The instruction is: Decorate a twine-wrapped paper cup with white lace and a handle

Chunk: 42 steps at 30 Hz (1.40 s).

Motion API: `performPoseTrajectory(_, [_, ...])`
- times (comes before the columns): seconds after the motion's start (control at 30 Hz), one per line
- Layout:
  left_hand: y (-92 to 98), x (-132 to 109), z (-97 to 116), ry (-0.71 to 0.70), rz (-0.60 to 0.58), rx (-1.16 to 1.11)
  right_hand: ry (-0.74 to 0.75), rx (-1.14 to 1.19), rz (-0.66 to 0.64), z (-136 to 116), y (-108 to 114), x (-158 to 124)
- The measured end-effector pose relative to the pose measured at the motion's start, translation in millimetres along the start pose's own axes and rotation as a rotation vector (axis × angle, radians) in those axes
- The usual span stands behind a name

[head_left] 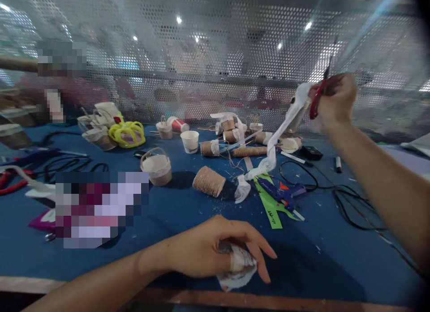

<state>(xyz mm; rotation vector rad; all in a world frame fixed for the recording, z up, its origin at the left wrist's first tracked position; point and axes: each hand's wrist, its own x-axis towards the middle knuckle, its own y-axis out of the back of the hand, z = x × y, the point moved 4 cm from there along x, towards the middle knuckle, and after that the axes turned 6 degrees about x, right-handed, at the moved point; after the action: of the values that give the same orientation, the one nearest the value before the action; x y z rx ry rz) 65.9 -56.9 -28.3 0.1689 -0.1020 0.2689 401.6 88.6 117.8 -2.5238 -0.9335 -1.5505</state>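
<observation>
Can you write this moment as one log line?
left hand: touching lace piece; right hand: raised, red-handled scissors, lace strip; table: twine-wrapped cup on its side, glue gun

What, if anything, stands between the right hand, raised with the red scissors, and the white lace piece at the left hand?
The blue glue gun and green paper lie on the table between them, below the right hand; white ribbon hangs from that hand. The fingers of the left hand partly cover the lace piece.
</observation>
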Motion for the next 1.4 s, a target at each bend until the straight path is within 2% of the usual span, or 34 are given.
performPoseTrajectory(0.1, [-4.8,-1.9,-3.4,0.036,-0.081,-0.06,-0.087,0.059,0.053,7.2,6.7,10.6])
performPoseTrajectory(0.17, [-8.6,-3.7,-7.0,0.079,-0.121,-0.126,-0.16,0.085,-0.016,12.6,5.4,3.8])
performPoseTrajectory(0.23, [-9.3,-4.0,-9.1,0.105,-0.105,-0.152,-0.239,0.105,-0.15,18.8,0.9,-13.1])
performPoseTrajectory(0.3, [-5.0,-2.5,-8.0,0.098,-0.029,-0.107,-0.293,0.115,-0.275,23.1,-2.8,-34.6])
performPoseTrajectory(0.33, [-1.0,-1.4,-6.7,0.092,0.03,-0.067,-0.308,0.109,-0.298,24.0,-2.7,-45.0])
performPoseTrajectory(0.47, [20.0,0.0,-2.1,0.103,0.313,0.05,-0.309,0.115,-0.266,15.0,5.5,-82.8])
performPoseTrajectory(0.57, [28.2,-0.2,-4.6,0.146,0.404,0.054,-0.345,0.245,-0.319,-2.6,10.6,-116.5])
performPoseTrajectory(0.73, [23.6,3.6,-10.1,0.206,0.371,0.09,-0.454,0.483,-0.599,-36.8,7.7,-173.5])
performPoseTrajectory(0.87, [17.1,5.8,-10.3,0.203,0.305,0.135,-0.496,0.586,-0.847,-55.9,-9.9,-199.7])
performPoseTrajectory(0.93, [15.8,5.7,-9.5,0.192,0.28,0.16,-0.491,0.614,-0.914,-62.4,-21.5,-208.0])
performPoseTrajectory(1.1, [16.4,5.2,-6.0,0.177,0.244,0.189,-0.409,0.558,-0.898,-73.6,-44.7,-216.2])
performPoseTrajectory(1.23, [16.7,4.7,-6.1,0.169,0.216,0.216,-0.366,0.556,-0.86,-72.7,-56.5,-194.6])
performPoseTrajectory(1.3, [16.5,4.2,-6.7,0.159,0.217,0.217,-0.321,0.527,-0.737,-62.7,-57.2,-166.9])
performPoseTrajectory(1.4, [16.7,3.5,-6.0,0.146,0.247,0.213,-0.241,0.443,-0.442,-37.8,-47.8,-116.1])
